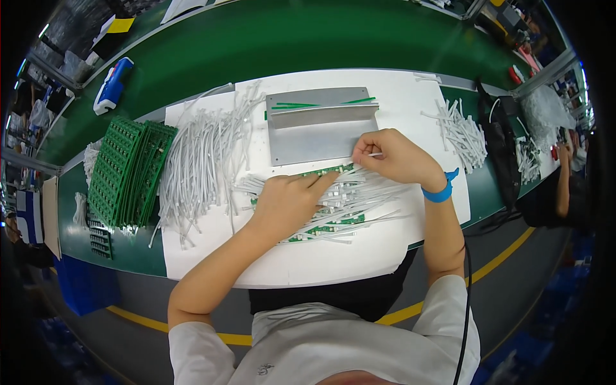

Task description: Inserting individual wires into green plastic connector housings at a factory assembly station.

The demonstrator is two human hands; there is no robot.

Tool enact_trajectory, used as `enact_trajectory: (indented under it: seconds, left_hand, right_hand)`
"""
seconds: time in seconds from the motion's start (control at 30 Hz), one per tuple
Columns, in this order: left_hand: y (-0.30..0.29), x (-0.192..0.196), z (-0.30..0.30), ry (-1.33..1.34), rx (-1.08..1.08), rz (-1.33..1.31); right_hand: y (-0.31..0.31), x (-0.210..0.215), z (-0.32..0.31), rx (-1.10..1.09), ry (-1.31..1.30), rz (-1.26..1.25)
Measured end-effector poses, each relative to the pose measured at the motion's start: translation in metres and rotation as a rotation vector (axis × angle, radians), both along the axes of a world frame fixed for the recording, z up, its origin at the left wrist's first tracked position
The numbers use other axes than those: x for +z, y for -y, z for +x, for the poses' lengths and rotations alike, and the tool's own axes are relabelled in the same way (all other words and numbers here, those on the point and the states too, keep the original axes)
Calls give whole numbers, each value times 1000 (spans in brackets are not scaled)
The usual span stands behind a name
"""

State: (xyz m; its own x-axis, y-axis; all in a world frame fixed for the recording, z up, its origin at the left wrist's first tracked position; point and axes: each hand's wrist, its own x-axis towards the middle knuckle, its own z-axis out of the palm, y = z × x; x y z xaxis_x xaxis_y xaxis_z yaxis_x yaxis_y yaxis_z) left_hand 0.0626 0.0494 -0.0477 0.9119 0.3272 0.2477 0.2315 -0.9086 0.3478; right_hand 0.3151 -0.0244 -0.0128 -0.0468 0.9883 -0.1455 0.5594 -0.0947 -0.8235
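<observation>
Right hand pinches cable; left hand, grip can't be told, lies over board left of pinch, likely steadying it. Heap farther left, presumably for reach.

A: Light?
B: Bright and even over the sheet; seems to come from above, source out of frame. Sheet near white, detail thin.
A: Shadows?
B: Soft, faint around the left hand and right hand. Floor dimmer; outer corners go black.
A: Glare?
B: Small, hard bright streaks at far left, lamps by the look. Plate dull grey.
A: Distortion?
B: Strong. Bench edge bows; yellow line curves.
A: Focus?
B: Middle fairly crisp. White cables blend into the sheet. Rim clutter soft, hard to make out.
</observation>
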Motion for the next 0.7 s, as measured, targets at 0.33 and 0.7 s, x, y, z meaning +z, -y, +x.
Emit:
enact_trajectory:
  seconds: [0.33, 0.7]
  left_hand:
    - [-7, -1, -1, 8, 27, 141]
    - [-2, -9, 0, 103, 13, 191]
  right_hand:
    - [7, -10, -20, -90, 142, 67]
    - [5, -10, -24, -179, 71, 65]
